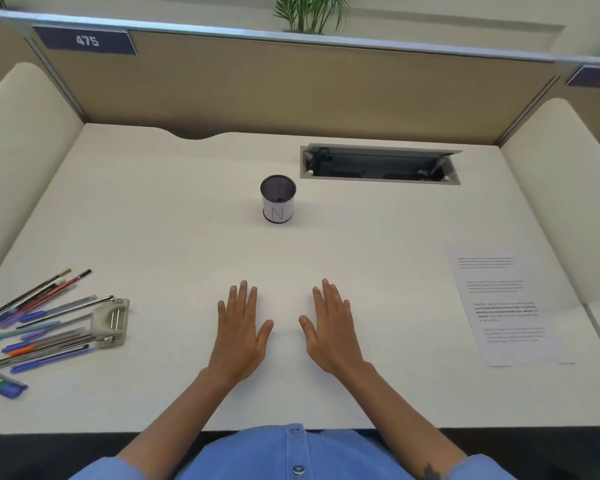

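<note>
Left hand (241, 336): we are laying it flat on the desk (187, 209), palm down, fingers straight and a little spread. It is grasping nothing.
Right hand (333, 336): we are laying it flat in the same way, just beside the left, thumbs pointing at each other across a gap. It too is released.
Why flat: we are reading this as a ready pose, with both hands free and equally placed to reach out.
Pens (45, 327): they are lying loose in a fan well off to the left of the left hand, none touched. That hand is the nearer one for picking.
Cup (278, 202): it is standing upright straight ahead of the fingertips, on the line between the two hands and well apart from them. Its mouth is facing up, and we are seeing no pens in it.
Clear piece (111, 322): it is resting on the pile's edge nearest the left hand. We cannot tell what it is.
Sheet (510, 306): it is lying flat to the right of the right hand, print too blurred to read.
Next move: we are judging that the left hand should sweep left for a pen, then carry it forward to the cup.
Risk: the cup is looking light, so a knock may be tipping it.
</note>
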A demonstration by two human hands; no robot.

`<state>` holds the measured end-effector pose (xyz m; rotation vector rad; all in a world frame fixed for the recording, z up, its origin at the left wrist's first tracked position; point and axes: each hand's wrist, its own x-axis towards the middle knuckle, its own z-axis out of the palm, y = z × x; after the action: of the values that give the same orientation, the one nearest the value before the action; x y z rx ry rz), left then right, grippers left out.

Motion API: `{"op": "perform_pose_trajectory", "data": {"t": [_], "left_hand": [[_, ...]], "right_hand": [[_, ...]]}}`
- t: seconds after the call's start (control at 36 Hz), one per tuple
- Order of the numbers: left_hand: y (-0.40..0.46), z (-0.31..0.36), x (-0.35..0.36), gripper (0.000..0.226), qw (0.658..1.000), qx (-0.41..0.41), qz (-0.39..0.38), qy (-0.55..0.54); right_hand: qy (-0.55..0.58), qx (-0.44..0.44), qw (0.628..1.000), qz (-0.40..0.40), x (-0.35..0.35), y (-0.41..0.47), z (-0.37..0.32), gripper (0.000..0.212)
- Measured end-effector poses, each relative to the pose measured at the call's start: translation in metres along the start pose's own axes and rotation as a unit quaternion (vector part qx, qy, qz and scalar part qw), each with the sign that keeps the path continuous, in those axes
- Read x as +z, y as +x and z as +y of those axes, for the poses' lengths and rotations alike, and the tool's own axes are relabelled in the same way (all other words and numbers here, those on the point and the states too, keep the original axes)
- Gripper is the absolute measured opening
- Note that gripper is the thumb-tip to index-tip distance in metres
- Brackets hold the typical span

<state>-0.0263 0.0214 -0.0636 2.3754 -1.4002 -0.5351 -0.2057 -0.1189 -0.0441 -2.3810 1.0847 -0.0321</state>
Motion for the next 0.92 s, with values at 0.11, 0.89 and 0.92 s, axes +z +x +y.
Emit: {"op": "perform_pose_trajectory", "data": {"t": [0.11,0.89,0.92], "left_hand": [[-0.002,-0.001,0.002,0.085,1.0,-0.014,-0.014,-0.002],[0.002,-0.023,0.005,0.074,0.999,-0.01,-0.029,-0.011],[0.002,-0.023,0.005,0.074,0.999,-0.01,-0.029,-0.012]], "right_hand": [[-0.003,0.011,1.0,-0.009,0.002,-0.004,0.008,0.071],[0.077,-0.034,0.995,0.053,0.021,-0.019,-0.053,0.007],[0.072,-0.033,0.995,0.056,0.022,-0.02,-0.054,0.007]]}}
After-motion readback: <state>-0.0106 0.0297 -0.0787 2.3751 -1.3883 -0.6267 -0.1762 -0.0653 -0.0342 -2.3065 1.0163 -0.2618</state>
